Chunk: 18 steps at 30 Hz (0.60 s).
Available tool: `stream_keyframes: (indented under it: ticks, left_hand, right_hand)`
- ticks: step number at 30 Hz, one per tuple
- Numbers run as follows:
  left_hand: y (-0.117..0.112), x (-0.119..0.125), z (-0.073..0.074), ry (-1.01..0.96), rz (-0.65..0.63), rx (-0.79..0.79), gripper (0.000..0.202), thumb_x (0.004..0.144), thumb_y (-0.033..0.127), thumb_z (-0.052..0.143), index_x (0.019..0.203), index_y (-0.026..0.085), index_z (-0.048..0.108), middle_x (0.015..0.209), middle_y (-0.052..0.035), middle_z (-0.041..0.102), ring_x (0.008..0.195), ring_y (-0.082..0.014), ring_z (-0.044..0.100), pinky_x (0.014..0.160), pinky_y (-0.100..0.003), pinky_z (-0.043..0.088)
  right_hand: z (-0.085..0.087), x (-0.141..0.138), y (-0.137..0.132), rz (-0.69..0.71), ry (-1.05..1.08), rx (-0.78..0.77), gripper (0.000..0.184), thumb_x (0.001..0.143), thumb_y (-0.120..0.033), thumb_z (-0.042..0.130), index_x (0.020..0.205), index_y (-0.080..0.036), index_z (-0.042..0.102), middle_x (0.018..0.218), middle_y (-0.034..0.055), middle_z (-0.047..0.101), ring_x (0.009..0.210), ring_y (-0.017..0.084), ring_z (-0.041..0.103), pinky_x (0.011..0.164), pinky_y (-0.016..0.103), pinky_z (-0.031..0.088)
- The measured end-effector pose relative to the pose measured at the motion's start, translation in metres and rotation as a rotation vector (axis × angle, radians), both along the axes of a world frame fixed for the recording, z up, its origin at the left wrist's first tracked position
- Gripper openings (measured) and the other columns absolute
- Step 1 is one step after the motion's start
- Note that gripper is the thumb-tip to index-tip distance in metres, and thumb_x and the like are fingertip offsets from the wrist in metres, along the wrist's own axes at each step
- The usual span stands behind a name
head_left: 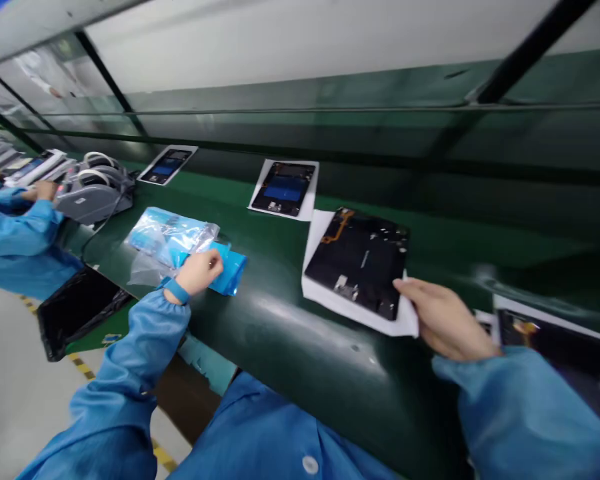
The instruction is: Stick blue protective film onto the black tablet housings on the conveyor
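On the green bench, my left hand has its fingers curled over several blue film sheets; whether it pinches one is hidden. Beside it lies a clear plastic bag with more blue film inside. My right hand grips the near right corner of an opened tablet, thumb on top and fingers below. Under that tablet is a white sheet, held at the same corner. The tablet shows a black inside, an orange flex cable at its upper left and small metal parts along the lower edge.
Two more opened tablets on white sheets lie farther back, one in the middle and one at left. Another tablet is at right. Grey tape dispensers stand near a co-worker's blue sleeve. A black-lined bin sits below.
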<state>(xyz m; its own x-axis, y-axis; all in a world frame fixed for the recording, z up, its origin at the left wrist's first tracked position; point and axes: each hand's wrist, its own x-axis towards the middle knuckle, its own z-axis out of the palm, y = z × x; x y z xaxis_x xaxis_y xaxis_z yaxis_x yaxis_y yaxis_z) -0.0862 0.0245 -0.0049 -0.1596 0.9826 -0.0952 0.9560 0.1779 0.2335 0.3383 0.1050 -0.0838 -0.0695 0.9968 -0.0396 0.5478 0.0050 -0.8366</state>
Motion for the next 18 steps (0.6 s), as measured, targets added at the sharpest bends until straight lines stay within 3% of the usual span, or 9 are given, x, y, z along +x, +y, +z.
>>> stream_keyframes:
  ticks: [3,6,8,10,12,14,16,18]
  left_hand:
    - [-0.013,0.013,0.019,0.109,0.078,0.2,0.017,0.092,0.027,0.05,0.08,0.019,0.058,0.074,-0.0055,0.063,0.073,-0.0226,0.062,0.068,-0.034,0.039]
    - [-0.027,0.035,0.037,0.152,0.081,0.38,0.016,0.092,0.03,0.048,0.082,0.021,0.056,0.079,-0.0057,0.064,0.076,-0.0226,0.062,0.068,-0.034,0.036]
    - [-0.035,0.055,0.044,0.116,0.013,0.474,0.017,0.092,0.031,0.049,0.079,0.021,0.054,0.074,-0.0029,0.062,0.072,-0.0186,0.06,0.067,-0.032,0.036]
    - [-0.038,0.078,0.045,0.009,-0.099,0.517,0.019,0.092,0.03,0.051,0.077,0.02,0.054,0.067,0.0002,0.058,0.064,-0.0141,0.056,0.065,-0.029,0.038]
    - [-0.037,0.1,0.043,-0.164,-0.242,0.473,0.021,0.093,0.031,0.052,0.076,0.019,0.055,0.064,0.0027,0.056,0.058,-0.0112,0.053,0.061,-0.027,0.038]
    - [-0.034,0.116,0.039,-0.35,-0.396,0.335,0.024,0.095,0.035,0.051,0.078,0.019,0.057,0.063,0.004,0.056,0.056,-0.0103,0.052,0.058,-0.025,0.039]
    - [-0.03,0.123,0.035,-0.502,-0.529,0.172,0.026,0.098,0.039,0.05,0.082,0.02,0.06,0.066,0.0043,0.058,0.059,-0.0105,0.054,0.059,-0.023,0.041]
    - [-0.027,0.123,0.031,-0.583,-0.582,0.06,0.028,0.099,0.042,0.051,0.085,0.02,0.061,0.071,0.0044,0.06,0.064,-0.0108,0.054,0.063,-0.022,0.043]
  right_hand:
    - [-0.006,0.01,-0.056,0.039,-0.011,-0.138,0.045,0.091,-0.059,0.047,0.069,-0.024,0.065,0.064,0.0121,0.065,0.062,0.029,0.066,0.057,0.041,0.05]
    - [0.0,0.012,-0.08,0.001,-0.128,-0.171,0.043,0.086,-0.06,0.051,0.074,-0.021,0.065,0.071,0.0102,0.067,0.073,0.029,0.067,0.071,0.043,0.055]
    - [0.013,0.004,-0.09,-0.1,-0.251,-0.097,0.041,0.086,-0.054,0.055,0.093,-0.016,0.069,0.092,0.0156,0.07,0.091,0.034,0.067,0.084,0.048,0.054]
    - [0.032,-0.017,-0.101,-0.15,-0.334,0.063,0.049,0.089,-0.048,0.057,0.12,-0.012,0.064,0.12,0.0224,0.064,0.11,0.037,0.063,0.094,0.052,0.051]
    - [0.051,-0.049,-0.112,0.014,-0.24,0.227,0.051,0.091,-0.047,0.062,0.129,-0.012,0.061,0.124,0.0205,0.064,0.111,0.032,0.064,0.097,0.047,0.053]
    - [0.061,-0.082,-0.12,0.241,0.027,0.237,0.054,0.088,-0.05,0.069,0.13,-0.018,0.06,0.115,0.0126,0.068,0.092,0.021,0.068,0.09,0.038,0.058]
    - [0.063,-0.107,-0.122,0.263,0.244,0.165,0.058,0.08,-0.054,0.078,0.123,-0.02,0.062,0.109,0.008,0.07,0.079,0.015,0.067,0.078,0.031,0.06]
    - [0.058,-0.119,-0.12,0.226,0.407,0.066,0.059,0.074,-0.056,0.081,0.117,-0.019,0.065,0.101,0.0055,0.072,0.071,0.012,0.067,0.071,0.027,0.06]
